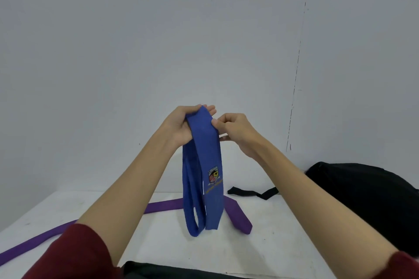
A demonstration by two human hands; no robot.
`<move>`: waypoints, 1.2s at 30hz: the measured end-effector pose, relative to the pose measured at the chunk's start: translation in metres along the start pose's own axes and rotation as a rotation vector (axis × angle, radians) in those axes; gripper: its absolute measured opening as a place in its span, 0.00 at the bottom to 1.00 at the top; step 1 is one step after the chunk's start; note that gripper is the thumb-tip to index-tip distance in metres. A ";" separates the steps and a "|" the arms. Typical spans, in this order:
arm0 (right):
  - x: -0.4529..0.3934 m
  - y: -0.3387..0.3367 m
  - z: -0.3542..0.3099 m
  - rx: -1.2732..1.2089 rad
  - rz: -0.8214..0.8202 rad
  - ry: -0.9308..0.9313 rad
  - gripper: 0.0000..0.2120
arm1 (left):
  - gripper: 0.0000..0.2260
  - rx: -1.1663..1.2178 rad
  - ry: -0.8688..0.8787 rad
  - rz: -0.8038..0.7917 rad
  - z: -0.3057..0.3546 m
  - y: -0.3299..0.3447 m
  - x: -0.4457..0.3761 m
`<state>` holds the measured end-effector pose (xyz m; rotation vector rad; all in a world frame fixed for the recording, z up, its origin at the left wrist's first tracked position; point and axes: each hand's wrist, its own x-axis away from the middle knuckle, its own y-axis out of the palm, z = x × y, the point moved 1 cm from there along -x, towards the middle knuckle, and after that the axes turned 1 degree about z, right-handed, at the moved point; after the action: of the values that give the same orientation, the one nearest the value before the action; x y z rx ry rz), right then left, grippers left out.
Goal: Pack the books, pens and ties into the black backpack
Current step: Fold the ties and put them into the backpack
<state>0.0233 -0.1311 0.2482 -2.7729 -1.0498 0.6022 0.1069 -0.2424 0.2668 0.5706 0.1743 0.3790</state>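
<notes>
Left hand grips the folded blue tie aloft; right hand pinches its edge, likely neatening folds for packing.

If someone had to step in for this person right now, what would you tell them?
Left hand grips the top of the folded blue tie, held up above the table. Right hand pinches its upper edge.
Purple tie lies flat on the table behind it, unfolded.
Black backpack lies at the right; its strap trails across the table.
Books and pens are not in view.
Done: blue tie folded.
Left: put it in the backpack, then the purple tie.
</notes>
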 end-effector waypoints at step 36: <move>0.010 0.033 0.015 -0.240 -0.141 0.067 0.15 | 0.13 -0.297 0.219 -0.097 0.015 -0.007 0.002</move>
<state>0.0446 -0.1499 0.2232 -2.8597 -1.3714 0.3851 0.1149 -0.2549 0.2755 0.2257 0.3485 0.3644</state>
